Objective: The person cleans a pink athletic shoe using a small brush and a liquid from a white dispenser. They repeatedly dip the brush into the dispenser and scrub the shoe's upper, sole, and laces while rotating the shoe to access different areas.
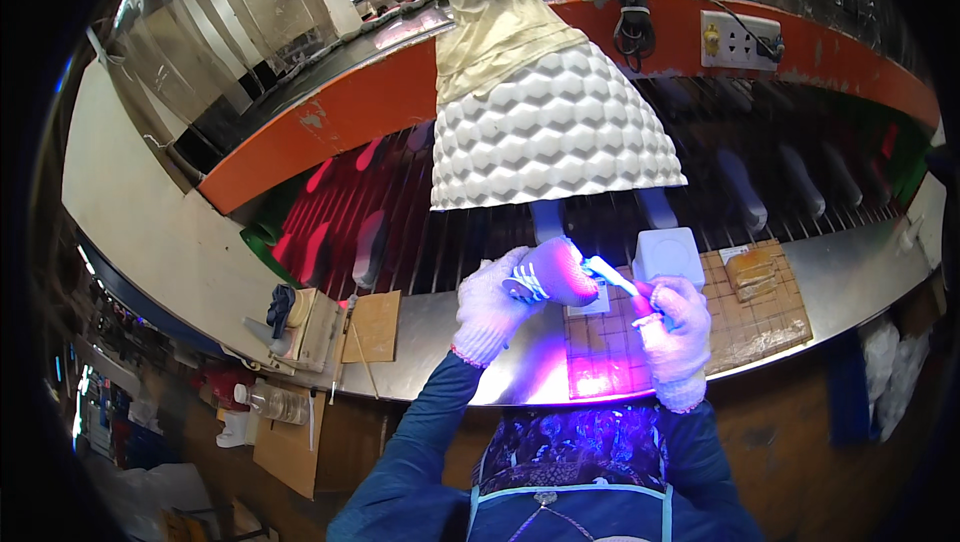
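Note:
My left hand (492, 304), in a white knit glove, grips a dark shoe upper (560, 272) with pale laces, its toe turned to the right. In my right hand (676, 334), gloved with bare-looking fingertips, is a slim brush (612, 275) with a pale, glowing end that meets or nearly meets the shoe's toe. Violet light falls on both hands and makes the brush's exact shape hard to read. Just behind my right hand stands a white square container (668, 256). Beneath the hands lies a brown gridded board (630, 362) on the metal bench.
Behind the bench runs a rack of bars (480, 242) carrying several shoe soles (370, 247). A white quilted hood (555, 137) hangs low over it. An amber block (752, 272) rests on the board's right. At left are cardboard (372, 327) and thin sticks (362, 362).

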The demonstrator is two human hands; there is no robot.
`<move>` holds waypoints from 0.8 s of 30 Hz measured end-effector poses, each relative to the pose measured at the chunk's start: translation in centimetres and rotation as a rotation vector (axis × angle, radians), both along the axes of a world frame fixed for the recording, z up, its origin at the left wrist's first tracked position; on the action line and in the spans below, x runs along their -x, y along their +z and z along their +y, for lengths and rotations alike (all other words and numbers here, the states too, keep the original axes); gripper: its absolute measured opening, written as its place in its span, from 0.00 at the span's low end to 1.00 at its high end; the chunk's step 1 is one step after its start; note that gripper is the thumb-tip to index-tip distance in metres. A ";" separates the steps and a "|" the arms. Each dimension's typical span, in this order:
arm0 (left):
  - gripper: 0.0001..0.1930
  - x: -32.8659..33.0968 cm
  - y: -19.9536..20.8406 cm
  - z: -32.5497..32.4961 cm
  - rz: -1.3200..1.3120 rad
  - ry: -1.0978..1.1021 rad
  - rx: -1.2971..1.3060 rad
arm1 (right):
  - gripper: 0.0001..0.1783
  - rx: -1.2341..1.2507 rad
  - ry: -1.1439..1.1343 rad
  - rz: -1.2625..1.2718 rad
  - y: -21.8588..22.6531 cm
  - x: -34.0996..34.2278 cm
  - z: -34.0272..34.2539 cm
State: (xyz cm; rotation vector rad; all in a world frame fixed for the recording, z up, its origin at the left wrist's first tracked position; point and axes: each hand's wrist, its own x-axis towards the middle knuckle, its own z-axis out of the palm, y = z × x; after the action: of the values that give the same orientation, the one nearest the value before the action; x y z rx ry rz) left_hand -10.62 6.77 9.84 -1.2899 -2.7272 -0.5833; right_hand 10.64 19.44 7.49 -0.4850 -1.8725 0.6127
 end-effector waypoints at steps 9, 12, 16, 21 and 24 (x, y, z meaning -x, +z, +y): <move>0.41 1.0 -1.4 -1.1 -0.353 -0.063 -0.141 | 0.10 0.141 0.204 0.107 -1.2 1.7 1.2; 0.40 1.2 -1.5 -1.3 -0.467 -0.112 -0.142 | 0.10 0.111 0.193 0.117 -1.2 1.9 1.3; 0.39 1.2 -0.8 -1.6 -0.554 -0.140 -0.062 | 0.10 0.189 0.216 0.151 -1.0 2.5 1.2; 0.37 0.8 -0.6 -1.6 -0.816 -0.232 -0.048 | 0.10 0.216 0.213 0.161 -0.8 2.9 1.2; 0.33 0.3 -1.3 -1.7 -1.072 -0.350 -0.150 | 0.10 0.102 0.153 0.097 -0.7 2.7 1.4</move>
State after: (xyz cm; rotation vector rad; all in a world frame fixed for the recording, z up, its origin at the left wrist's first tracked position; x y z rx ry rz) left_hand -10.88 5.08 8.54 -1.7803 -3.0207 -1.9560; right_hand 7.96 20.82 6.75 -0.3725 -1.8033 0.8224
